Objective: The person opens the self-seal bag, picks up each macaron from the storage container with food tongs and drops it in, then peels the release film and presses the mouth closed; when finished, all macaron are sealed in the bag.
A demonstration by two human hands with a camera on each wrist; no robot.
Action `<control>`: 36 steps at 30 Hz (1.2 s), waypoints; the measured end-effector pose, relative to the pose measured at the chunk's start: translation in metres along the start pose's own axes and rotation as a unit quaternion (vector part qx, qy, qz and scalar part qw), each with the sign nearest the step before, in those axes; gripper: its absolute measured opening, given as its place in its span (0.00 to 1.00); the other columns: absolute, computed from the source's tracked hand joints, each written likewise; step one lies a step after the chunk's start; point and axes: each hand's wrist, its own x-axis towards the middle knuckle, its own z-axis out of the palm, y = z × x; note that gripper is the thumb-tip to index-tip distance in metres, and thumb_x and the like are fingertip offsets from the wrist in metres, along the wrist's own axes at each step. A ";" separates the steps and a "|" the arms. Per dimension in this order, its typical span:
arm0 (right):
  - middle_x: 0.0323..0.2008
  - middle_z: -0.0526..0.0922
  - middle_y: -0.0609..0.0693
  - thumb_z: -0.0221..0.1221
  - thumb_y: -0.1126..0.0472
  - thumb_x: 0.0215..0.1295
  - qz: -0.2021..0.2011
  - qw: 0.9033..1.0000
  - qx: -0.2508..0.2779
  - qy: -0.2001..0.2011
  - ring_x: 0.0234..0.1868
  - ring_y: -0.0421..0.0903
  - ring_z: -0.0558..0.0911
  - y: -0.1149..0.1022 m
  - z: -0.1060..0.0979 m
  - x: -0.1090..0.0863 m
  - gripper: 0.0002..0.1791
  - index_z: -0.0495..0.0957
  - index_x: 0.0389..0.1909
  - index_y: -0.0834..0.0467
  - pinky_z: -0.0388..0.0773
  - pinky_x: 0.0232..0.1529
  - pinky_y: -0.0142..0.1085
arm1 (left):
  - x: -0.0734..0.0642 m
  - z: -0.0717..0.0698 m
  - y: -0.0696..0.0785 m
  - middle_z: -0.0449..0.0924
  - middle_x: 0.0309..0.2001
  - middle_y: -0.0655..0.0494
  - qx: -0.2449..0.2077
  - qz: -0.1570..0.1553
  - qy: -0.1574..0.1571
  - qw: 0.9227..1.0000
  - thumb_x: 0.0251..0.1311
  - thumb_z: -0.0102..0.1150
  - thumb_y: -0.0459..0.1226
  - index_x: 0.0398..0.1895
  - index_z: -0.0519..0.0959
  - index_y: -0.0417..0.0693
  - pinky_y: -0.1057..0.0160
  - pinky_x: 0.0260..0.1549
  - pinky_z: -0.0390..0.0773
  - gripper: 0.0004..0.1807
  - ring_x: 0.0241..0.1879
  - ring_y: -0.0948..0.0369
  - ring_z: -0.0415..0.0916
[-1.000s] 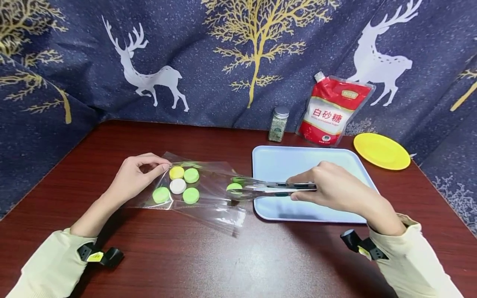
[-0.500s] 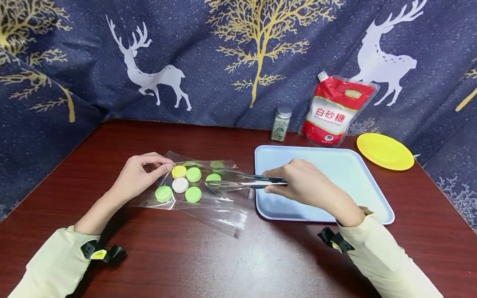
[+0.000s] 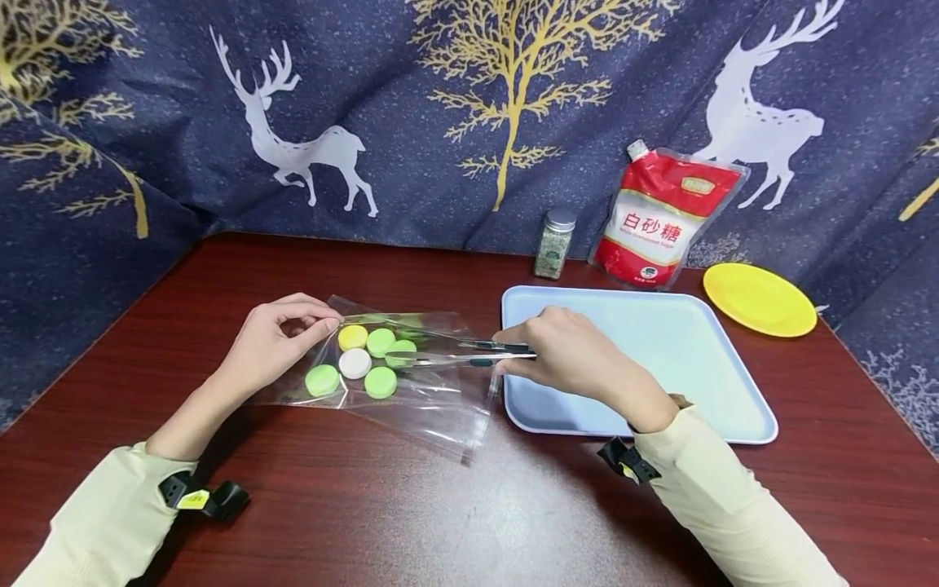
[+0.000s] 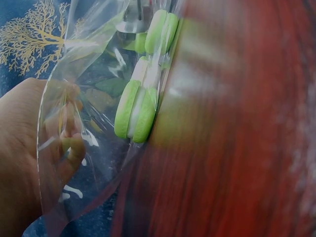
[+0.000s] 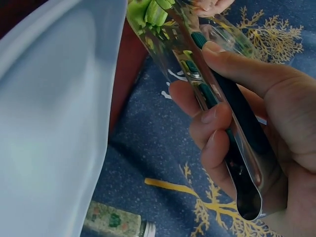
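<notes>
A clear plastic bag lies on the table, its left end pinched at the upper corner by my left hand. Inside sit a yellow macaron, a white macaron and several green ones; the left wrist view shows a green macaron on edge with its pale filling. My right hand grips metal tongs with dark handle pads. The tongs reach in through the bag's right end, and a green macaron is at their tips, close beside the others.
A pale blue tray is to the right, partly under my right hand. Behind it stand a spice jar and a red-and-white sugar pouch. A yellow plate sits at the far right, near the printed cloth.
My right hand has moved left, pushing the tongs and the green macaron deeper into the bag, up to the other macarons. The left hand keeps its pinch on the bag.
</notes>
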 end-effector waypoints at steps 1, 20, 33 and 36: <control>0.23 0.82 0.41 0.67 0.52 0.53 0.000 1.000 -0.002 -0.004 0.17 0.36 0.68 -0.001 0.001 0.000 0.14 0.85 0.39 0.54 0.68 0.20 0.36 | 0.000 0.000 0.000 0.79 0.34 0.60 0.000 0.000 0.000 1.000 0.56 0.63 0.32 0.32 0.84 0.47 0.74 0.24 0.70 0.03 0.29 0.67 0.73; 0.19 0.77 0.38 0.66 0.50 0.54 0.044 0.999 -0.009 -0.006 0.18 0.34 0.67 0.008 -0.014 -0.042 0.17 0.83 0.41 0.56 0.67 0.20 0.33 | 0.004 0.009 0.001 0.79 0.34 0.59 -0.016 0.003 -0.013 1.000 0.55 0.64 0.33 0.32 0.85 0.47 0.73 0.25 0.70 0.03 0.30 0.67 0.73; 0.13 0.63 0.32 0.72 0.52 0.43 0.173 0.974 -0.117 0.083 0.14 0.30 0.59 0.059 -0.084 -0.183 0.22 0.82 0.41 0.53 0.57 0.18 0.29 | -0.010 -0.003 -0.002 0.80 0.33 0.54 0.025 -0.008 0.009 1.000 0.52 0.64 0.27 0.32 0.84 0.44 0.76 0.25 0.67 0.06 0.30 0.71 0.71; 0.11 0.59 0.37 0.70 0.48 0.46 0.254 0.950 -0.151 0.101 0.13 0.33 0.56 0.079 -0.087 -0.219 0.23 0.81 0.40 0.58 0.53 0.15 0.32 | -0.012 -0.004 -0.005 0.80 0.33 0.55 0.021 -0.009 0.008 1.000 0.52 0.64 0.28 0.32 0.85 0.46 0.76 0.25 0.67 0.07 0.30 0.70 0.71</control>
